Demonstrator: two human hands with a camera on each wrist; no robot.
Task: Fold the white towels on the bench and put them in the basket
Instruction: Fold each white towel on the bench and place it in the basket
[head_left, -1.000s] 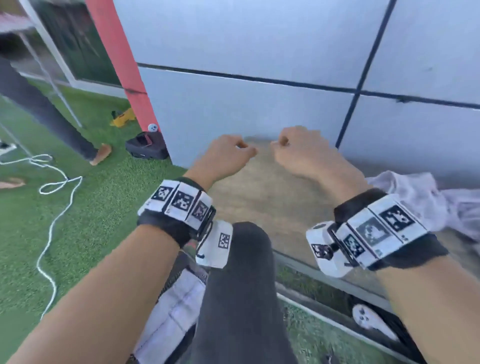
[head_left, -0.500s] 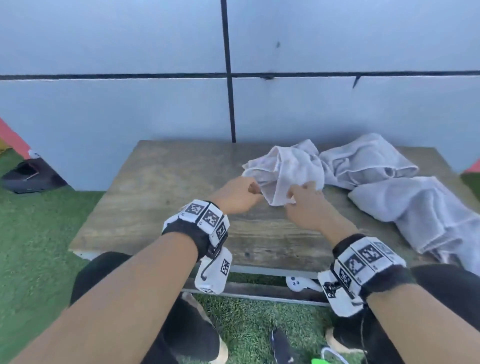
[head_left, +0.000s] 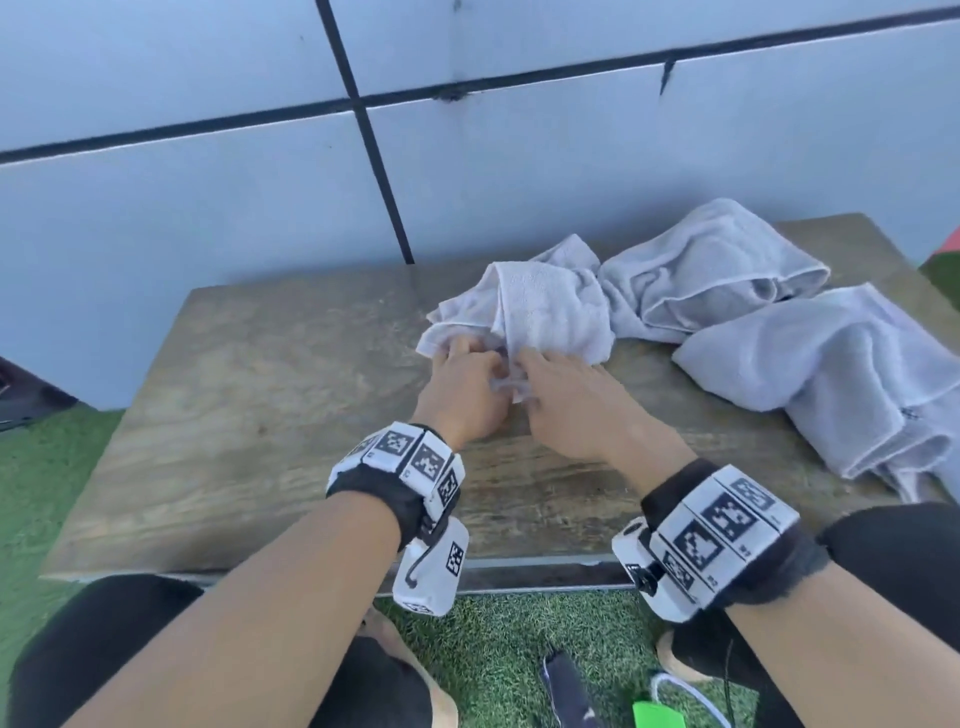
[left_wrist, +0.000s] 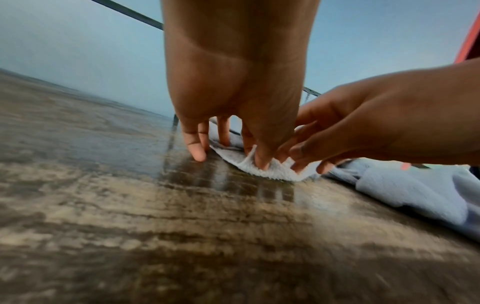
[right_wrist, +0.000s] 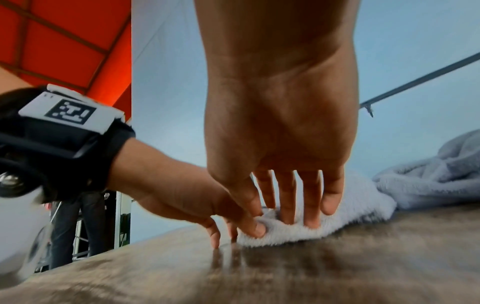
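Head view shows us pinching the near edge of a crumpled white towel (head_left: 550, 312) on the wooden desk (head_left: 270, 395) with left hand (head_left: 462, 400) and right hand (head_left: 576, 405) fingers, two more rumpled towels (head_left: 810, 358) lying just beside it.

The left half of the bench (head_left: 249, 415) is bare wood from its back edge to its front edge, so you have open passage there. Along the back edge the grey wall (head_left: 208, 208) closes off any approach. Your left hand (head_left: 462, 395) and right hand (head_left: 576, 405) sit close together mid-bench at the nearest white towel (head_left: 545, 312). Two more crumpled towels (head_left: 831, 374) crowd the right half up to the right edge.
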